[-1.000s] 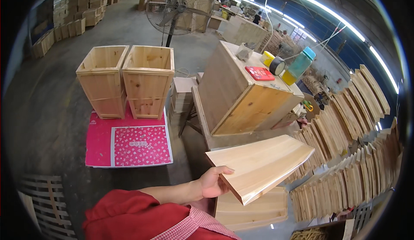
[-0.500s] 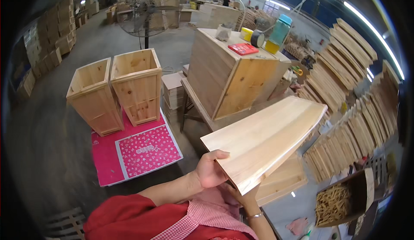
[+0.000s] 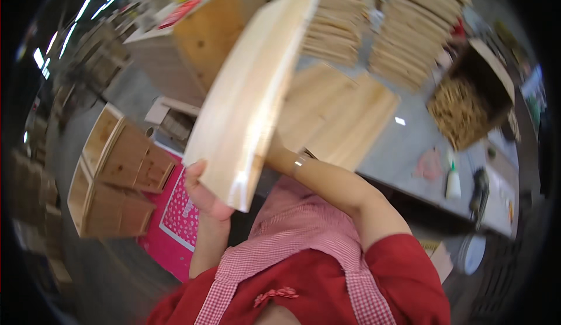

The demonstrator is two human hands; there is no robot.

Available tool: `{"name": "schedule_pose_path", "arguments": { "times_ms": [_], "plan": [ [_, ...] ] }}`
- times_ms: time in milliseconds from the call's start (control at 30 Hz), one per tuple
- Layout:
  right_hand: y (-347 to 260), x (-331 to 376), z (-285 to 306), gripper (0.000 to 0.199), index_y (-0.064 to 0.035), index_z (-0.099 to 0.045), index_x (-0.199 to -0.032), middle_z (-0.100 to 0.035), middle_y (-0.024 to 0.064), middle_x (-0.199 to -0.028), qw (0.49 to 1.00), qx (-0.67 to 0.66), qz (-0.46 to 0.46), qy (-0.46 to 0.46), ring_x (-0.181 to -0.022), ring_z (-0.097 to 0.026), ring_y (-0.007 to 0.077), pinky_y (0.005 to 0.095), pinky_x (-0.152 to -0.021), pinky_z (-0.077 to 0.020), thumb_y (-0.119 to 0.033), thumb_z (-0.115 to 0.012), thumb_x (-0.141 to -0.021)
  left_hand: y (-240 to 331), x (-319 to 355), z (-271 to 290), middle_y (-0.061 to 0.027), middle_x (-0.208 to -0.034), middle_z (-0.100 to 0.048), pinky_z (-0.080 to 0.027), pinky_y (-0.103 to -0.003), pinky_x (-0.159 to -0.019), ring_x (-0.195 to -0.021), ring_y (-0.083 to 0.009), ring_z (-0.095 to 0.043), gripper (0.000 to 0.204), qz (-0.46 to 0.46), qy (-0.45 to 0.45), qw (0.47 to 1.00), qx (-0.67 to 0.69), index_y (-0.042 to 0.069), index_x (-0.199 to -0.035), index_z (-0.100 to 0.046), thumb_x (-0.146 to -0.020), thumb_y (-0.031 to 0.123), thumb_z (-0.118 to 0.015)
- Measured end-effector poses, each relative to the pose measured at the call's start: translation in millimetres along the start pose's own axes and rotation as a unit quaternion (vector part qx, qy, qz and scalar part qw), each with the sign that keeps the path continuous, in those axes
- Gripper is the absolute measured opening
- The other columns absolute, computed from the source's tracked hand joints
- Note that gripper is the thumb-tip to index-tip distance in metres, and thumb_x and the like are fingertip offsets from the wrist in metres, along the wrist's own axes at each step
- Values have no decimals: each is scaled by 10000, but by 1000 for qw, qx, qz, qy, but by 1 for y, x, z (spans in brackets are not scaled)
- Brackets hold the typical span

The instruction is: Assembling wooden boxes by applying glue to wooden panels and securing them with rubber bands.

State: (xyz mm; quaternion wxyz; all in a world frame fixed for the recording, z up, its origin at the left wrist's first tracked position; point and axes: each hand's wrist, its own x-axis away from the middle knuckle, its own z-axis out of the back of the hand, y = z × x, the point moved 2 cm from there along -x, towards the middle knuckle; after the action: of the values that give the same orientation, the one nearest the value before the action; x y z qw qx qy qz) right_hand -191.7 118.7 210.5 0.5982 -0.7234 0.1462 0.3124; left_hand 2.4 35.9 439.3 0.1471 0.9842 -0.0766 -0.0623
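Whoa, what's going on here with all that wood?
A person's left hand grips the near end of a wooden panel, held up at a slant. The right hand is mostly hidden behind it. Other panels lie on the grey table, and two wooden bins stand off to the left.

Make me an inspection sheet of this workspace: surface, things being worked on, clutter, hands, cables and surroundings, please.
Surface: grey table.
Work pieces: tilted wooden panel, held up; further panels lie on the table.
Clutter: open box of wooden sticks, white bottle, pink item.
Hands: left hand grips the panel's near end; right hand is mostly hidden behind it.
Cables: nothing seen.
Surroundings: two wooden bins at left, stacked boards at the far side; background blurred.
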Motion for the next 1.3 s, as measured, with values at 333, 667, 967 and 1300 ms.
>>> {"name": "schedule_pose_path", "arguments": {
  "times_ms": [333, 667, 967, 1300],
  "plan": [
    [-191, 31, 77, 640, 105, -416, -1389, -399, 326, -1437, 623, 731, -115, -255, -1393, -344, 442, 582, -1113, -297, -274, -580, -900, -17, -4, -16, -174, -1122, -639, -542, -264, -733, -936, -206, -607, 365, 8, 47, 999, -26, -49, -1177, -594, -872, 151, -616],
    [-236, 141, 158, 592, 102, -416, -1388, -384, 300, -1472, 701, 678, -86, -204, -1381, -378, 451, 488, -1134, -331, -100, -544, -846, -31, -28, 5, -186, -1246, -616, -529, -390, -908, -1086, -281, -600, 460, 81, 15, 997, 1, -41, -1282, -546, -860, 129, -618],
    [-253, 132, 179, 602, 50, -412, -1423, -355, 267, -1511, 734, 648, -118, -166, -1412, -332, 445, 541, -1165, -243, -73, -548, -849, -53, -49, 33, -198, -1422, -481, -352, -527, -1138, -1332, -362, -461, 686, 83, 111, 969, -204, -22, -1466, -334, -838, 65, -596],
    [-251, 131, 185, 606, 40, -409, -1435, -355, 260, -1512, 742, 635, -139, -165, -1421, -313, 443, 547, -1163, -246, -95, -550, -861, -89, -87, 73, -123, -1251, -580, -489, -356, -970, -1135, -229, -590, 554, 48, 68, 840, -536, -23, -1345, -463, -843, -10, -698]
  ]
}}
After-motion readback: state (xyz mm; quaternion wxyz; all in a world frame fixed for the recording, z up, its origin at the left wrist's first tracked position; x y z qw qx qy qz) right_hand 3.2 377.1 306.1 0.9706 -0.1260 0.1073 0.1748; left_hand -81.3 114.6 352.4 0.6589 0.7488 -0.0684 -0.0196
